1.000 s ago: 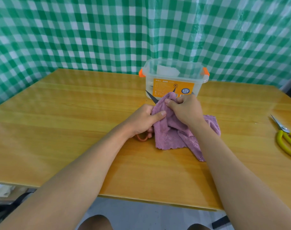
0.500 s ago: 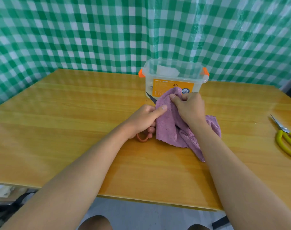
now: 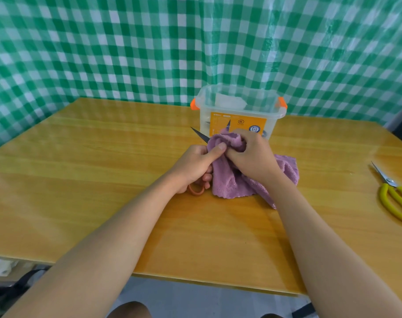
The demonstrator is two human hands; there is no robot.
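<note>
Now scissors (image 3: 199,134) half-wrapped in purple cloth (image 3: 232,183).
L hand (image 3: 193,167) grips handles; R hand (image 3: 252,157) pinches cloth round blades.

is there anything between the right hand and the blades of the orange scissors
Yes: the purple cloth is bunched between the right hand and the blades, so the hand grips fabric. Only their tips poke out past it. The left hand grips the orange handle directly.
</note>
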